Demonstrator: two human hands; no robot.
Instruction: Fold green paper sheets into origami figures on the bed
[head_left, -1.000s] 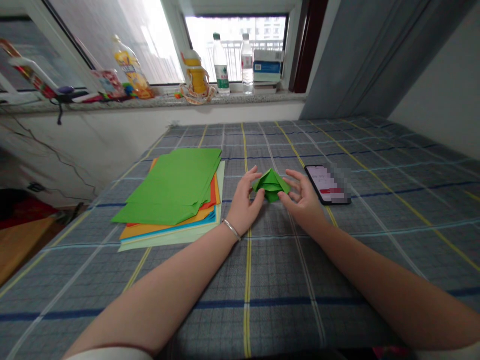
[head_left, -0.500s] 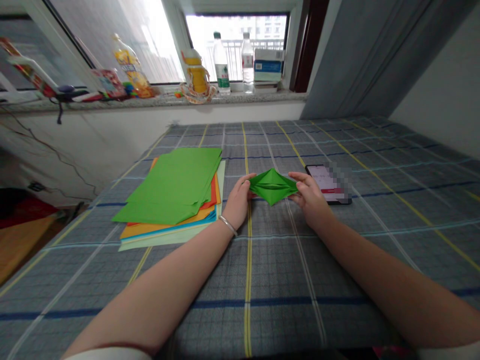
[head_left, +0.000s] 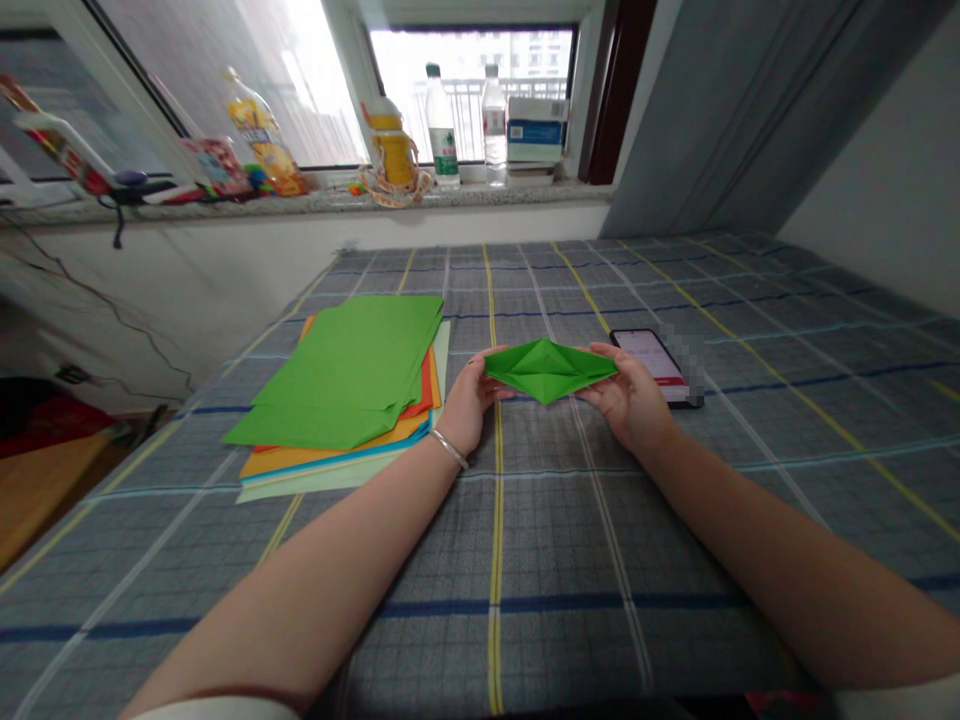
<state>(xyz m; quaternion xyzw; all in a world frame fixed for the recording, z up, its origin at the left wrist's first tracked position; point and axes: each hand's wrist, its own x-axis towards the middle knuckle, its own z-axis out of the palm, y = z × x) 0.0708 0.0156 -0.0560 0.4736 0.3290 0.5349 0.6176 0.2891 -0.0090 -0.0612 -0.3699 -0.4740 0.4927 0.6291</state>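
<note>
A folded green paper piece (head_left: pixel 548 369) is stretched out wide and flat between my two hands, a little above the checked bedsheet (head_left: pixel 525 560). My left hand (head_left: pixel 469 402), with a silver bracelet on the wrist, pinches the paper's left tip. My right hand (head_left: pixel 628 397) pinches its right tip. Both hands are closed on the paper.
A stack of coloured paper sheets (head_left: pixel 346 385), green on top, lies left of my hands. A phone (head_left: pixel 658 364) with a lit screen lies just beyond my right hand. The windowsill (head_left: pixel 315 200) at the back holds bottles, a box and other items.
My hands have moved apart and pulled the folded green paper from a bunched, peaked shape into a wide, flat one.
</note>
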